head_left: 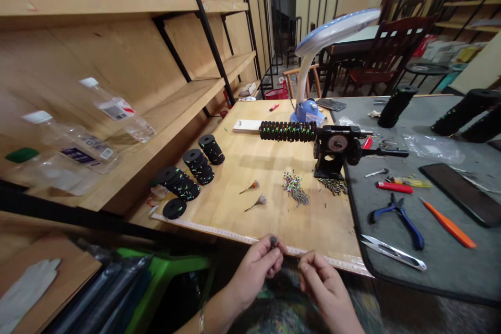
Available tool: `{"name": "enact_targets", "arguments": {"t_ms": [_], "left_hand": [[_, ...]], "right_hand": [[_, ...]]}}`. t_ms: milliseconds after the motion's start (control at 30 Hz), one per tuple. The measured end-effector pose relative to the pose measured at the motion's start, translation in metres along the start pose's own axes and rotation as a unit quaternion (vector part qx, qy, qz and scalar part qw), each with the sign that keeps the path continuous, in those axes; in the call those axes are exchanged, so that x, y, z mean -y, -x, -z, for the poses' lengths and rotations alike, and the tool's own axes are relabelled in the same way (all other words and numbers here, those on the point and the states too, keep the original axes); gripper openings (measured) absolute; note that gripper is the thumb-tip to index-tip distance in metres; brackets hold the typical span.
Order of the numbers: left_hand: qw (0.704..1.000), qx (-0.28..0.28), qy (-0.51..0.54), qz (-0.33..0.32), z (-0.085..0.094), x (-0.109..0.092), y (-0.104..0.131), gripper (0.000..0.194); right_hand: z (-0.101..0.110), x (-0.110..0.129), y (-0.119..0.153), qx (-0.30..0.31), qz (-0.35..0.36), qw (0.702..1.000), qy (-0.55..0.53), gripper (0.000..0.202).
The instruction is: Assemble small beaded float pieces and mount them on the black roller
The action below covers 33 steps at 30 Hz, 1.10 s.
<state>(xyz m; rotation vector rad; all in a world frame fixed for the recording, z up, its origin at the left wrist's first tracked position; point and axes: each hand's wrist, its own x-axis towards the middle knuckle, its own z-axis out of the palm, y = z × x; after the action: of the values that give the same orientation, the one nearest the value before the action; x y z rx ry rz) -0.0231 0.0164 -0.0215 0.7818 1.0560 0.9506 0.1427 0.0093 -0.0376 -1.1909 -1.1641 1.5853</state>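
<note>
Left hand point(250, 274) pinches a small dark piece point(273, 240) by the near edge of the desk point(230, 214); right hand point(324, 283), near it, has fingertips drawn together, contents unclear. Light, steady fingertips, braced at the edge, should limit slips.

Left arm point(213, 310): reaches in from the lower edge of the view, slanting up to the right.
Left hand point(260, 263): thumb and forefinger closed in a pinch, the other fingers curled.
Right arm point(350, 323): only a short part shows, slanting up to the left.
Right hand point(321, 284): back uppermost, fingers bent, thumb drawn in against the forefinger.
Both hands: near each other, not touching, fingertips turned inward.
</note>
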Motion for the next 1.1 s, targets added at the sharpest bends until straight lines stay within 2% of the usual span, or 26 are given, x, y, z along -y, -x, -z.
{"name": "enact_targets", "arguments": {"t_ms": [100,233,367,533,667,767,900,1000,1100], "left_hand": [[1.000,0.012,-0.025,-0.013,-0.006,0.001,-0.002,0.035],[0.992,-0.031,-0.113,-0.040,-0.011,-0.005,-0.008,0.034],[0.981,-0.051,-0.178,-0.063,-0.014,-0.016,-0.011,0.031],[0.971,-0.067,-0.214,-0.085,-0.017,-0.022,-0.010,0.028],[0.959,-0.078,-0.240,-0.127,-0.020,-0.019,-0.006,0.026],[0.953,-0.068,-0.256,-0.148,-0.021,-0.017,-0.004,0.023],[0.950,-0.075,-0.263,-0.152,-0.019,-0.017,-0.005,0.024],[0.949,-0.096,-0.258,-0.154,-0.017,-0.016,-0.007,0.027],[0.952,-0.091,-0.251,-0.150,-0.017,-0.017,-0.010,0.031]], "right_hand": [[0.000,-0.001,0.000,-0.006,0.031,0.999,0.039,0.039],[0.000,-0.002,-0.002,-0.006,0.060,0.994,0.095,0.035],[0.013,0.002,-0.005,0.002,0.062,0.990,0.129,0.031],[0.027,0.019,-0.006,-0.074,0.050,0.990,0.110,0.036],[0.013,0.032,-0.010,-0.012,0.009,1.000,-0.009,0.048],[0.000,0.032,-0.016,0.043,-0.037,0.996,-0.072,0.050],[-0.004,0.023,-0.022,0.064,-0.028,0.997,-0.025,0.044],[-0.003,0.013,-0.022,0.049,0.008,0.998,0.035,0.038],[-0.004,0.003,-0.023,0.018,0.032,0.998,0.043,0.039]]}}
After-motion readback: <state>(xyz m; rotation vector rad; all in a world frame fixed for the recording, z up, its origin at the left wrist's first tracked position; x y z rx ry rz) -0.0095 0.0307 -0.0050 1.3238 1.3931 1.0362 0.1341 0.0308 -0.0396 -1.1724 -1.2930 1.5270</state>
